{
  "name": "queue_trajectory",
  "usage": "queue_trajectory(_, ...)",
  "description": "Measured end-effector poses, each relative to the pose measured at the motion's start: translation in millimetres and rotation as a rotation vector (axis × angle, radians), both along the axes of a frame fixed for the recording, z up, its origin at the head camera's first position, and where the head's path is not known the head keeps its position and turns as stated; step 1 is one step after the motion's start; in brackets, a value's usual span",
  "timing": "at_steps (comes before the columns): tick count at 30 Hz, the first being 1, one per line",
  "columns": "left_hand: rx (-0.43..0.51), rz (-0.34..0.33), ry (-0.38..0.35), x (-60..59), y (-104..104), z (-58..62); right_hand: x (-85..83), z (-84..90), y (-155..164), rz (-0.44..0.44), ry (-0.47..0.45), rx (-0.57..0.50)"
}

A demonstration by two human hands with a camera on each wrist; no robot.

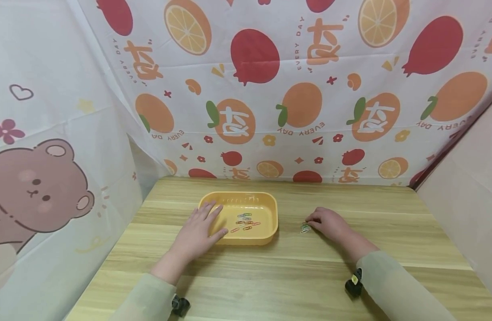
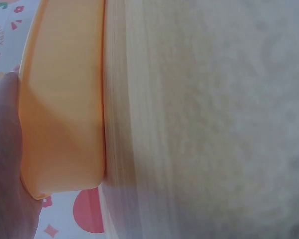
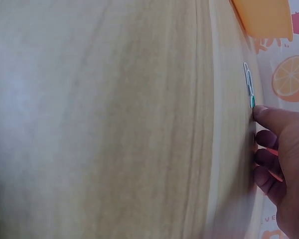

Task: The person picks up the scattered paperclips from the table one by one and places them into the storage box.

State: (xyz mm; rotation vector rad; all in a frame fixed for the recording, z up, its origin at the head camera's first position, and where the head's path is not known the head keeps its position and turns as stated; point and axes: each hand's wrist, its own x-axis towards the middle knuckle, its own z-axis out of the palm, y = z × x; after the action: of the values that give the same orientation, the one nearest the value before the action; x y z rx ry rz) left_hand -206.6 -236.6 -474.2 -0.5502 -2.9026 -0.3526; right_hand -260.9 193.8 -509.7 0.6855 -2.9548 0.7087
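A yellow plastic tray (image 1: 266, 209) sits on the wooden table (image 1: 294, 272) and holds several coloured paper clips (image 1: 246, 223). My left hand (image 1: 199, 232) rests on the tray's left rim, fingers straight and reaching inside, thumb against the front wall. The left wrist view shows the tray's outer wall (image 2: 65, 124) with my hand (image 2: 5, 169) beside it. My right hand (image 1: 328, 223) lies on the table to the right of the tray, fingers bent down. Its index fingertip (image 3: 259, 112) touches a small group of green and white paper clips (image 3: 249, 84) lying on the wood (image 1: 305, 228).
Fruit-printed cloth (image 1: 270, 89) hangs close behind the table, and a bear-printed sheet (image 1: 37, 187) closes the left side. A plain panel (image 1: 466, 191) stands at the right. The tray's corner (image 3: 264, 17) shows beyond the loose clips in the right wrist view.
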Motion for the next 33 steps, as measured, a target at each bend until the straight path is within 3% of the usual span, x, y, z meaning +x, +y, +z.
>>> queue_trajectory(33,0.001,-0.003,0.001,2.1,0.2,1.0,-3.4,3.3,-9.6,0.084,0.117,0.173)
